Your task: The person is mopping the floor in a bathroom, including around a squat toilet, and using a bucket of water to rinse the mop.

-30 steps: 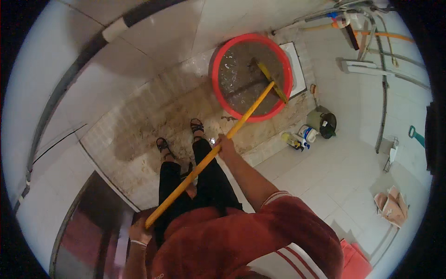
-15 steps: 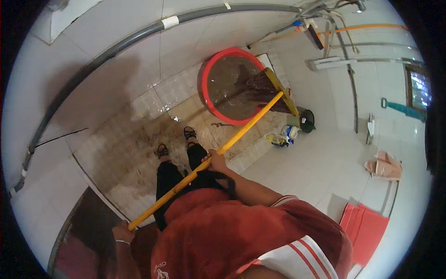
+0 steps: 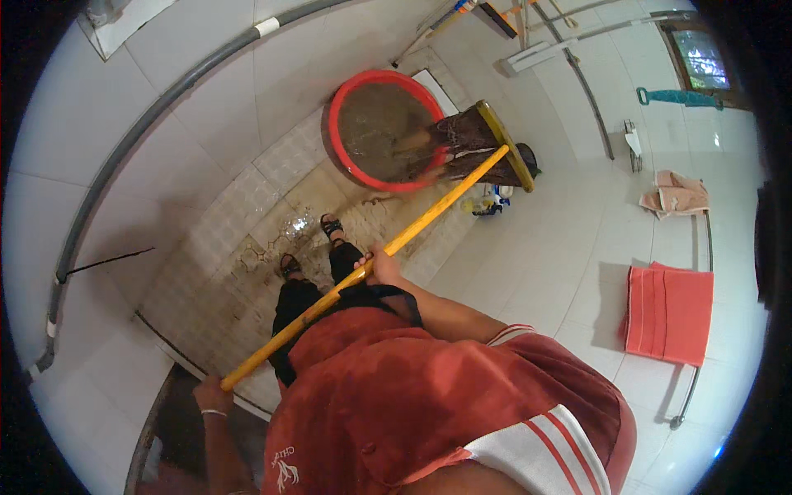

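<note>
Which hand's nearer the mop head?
The right hand, partway along the yellow pole; the left hand holds the end away from the mop head.

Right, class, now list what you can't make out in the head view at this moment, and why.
Red tub, its bottom: head view, hidden by murky water.
Dark container, most of it: head view, hidden behind the yellow mop head.
Bottles, their details: head view, too small and blurred.
Window, what lies outside: head view, too blurred to tell.

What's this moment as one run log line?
left hand: holds pole end | right hand: holds pole partway | red tub: murky water | mop strands: overlapping tub edge in view
</note>
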The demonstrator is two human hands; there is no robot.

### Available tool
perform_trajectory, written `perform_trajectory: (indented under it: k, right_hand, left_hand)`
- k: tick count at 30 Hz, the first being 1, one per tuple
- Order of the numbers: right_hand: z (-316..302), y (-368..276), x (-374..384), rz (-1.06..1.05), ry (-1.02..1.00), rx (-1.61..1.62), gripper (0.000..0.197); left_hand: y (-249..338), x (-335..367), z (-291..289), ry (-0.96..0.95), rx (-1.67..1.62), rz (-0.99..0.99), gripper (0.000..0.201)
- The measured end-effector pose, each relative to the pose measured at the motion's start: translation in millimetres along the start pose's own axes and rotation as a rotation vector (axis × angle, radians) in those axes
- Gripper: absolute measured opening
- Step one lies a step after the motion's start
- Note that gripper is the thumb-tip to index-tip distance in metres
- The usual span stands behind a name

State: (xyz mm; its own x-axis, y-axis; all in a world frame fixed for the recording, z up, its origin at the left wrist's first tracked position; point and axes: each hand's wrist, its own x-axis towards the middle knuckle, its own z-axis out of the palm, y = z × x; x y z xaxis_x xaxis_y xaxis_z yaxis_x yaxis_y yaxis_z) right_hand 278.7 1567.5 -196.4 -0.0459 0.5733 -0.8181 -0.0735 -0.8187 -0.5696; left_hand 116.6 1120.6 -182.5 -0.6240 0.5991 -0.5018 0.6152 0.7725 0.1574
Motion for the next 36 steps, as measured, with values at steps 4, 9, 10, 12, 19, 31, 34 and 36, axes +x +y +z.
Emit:
perform_trajectory:
  k: [4, 9, 10, 12, 19, 31, 34, 36]
  right_hand:
    - [-6.1, 7.6, -2.8, 0.086, 0.048, 0.118, 0.018]
    - [-36.5, 15.4, 33.8, 0.181, 0.027, 0.208, 0.019]
    - [-40.8, 15.3, 40.0, 0.183, -0.024, 0.229, 0.019]
    - [-42.3, 9.6, 43.7, 0.198, -0.062, 0.267, 0.019]
    - [-49.1, -20.0, 74.0, 0.290, -0.056, 0.481, 0.017]
    - [-127.6, -75.8, 210.1, 0.216, -0.421, -0.044, 0.028]
    - [-150.0, -121.4, 234.7, 0.605, -0.467, -0.372, 0.027]
    - [-186.8, -142.1, 260.6, -0.070, -0.847, -0.773, 0.028]
  left_hand:
    - [1.8, 12.6, -24.5, 0.030, -0.011, -0.036, 0.018]
    - [6.4, 40.5, -54.7, 0.065, 0.066, 0.052, 0.020]
    - [10.0, 43.3, -63.7, 0.070, 0.079, 0.054, 0.020]
    - [17.2, 57.1, -80.4, 0.145, 0.169, 0.081, 0.020]
    - [88.1, 112.6, -183.1, 0.282, 0.356, 0.244, 0.023]
    - [389.1, 212.2, -277.1, 0.007, 0.749, 0.389, 0.013]
    - [420.8, 236.4, -232.5, -0.461, 0.987, 0.370, 0.016]
    - [461.3, 263.1, -201.6, -0.894, 1.037, 0.427, 0.021]
